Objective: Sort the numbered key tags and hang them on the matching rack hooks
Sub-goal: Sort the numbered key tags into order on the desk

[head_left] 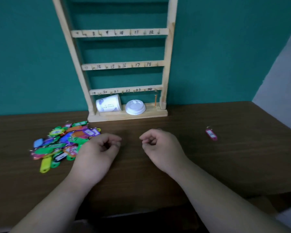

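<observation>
A wooden rack (166, 68) with numbered hook bars stands against the teal wall. One orange tag (155, 99) hangs on the hook at the right end of the lowest bar, by number 24. A heap of coloured key tags (60, 143) lies on the table at the left. A single pink tag (211, 134) lies alone at the right. My left hand (102, 150) rests on the table beside the heap, fingers curled with nothing visible in them. My right hand (160, 145) rests in the middle, fingers likewise curled and holding nothing that I can see.
A white paper cup (108, 103) lies on its side on the rack's base, with a white plastic lid (135, 107) next to it. The brown table (242, 165) ends at the right, where a pale wall (282, 84) begins.
</observation>
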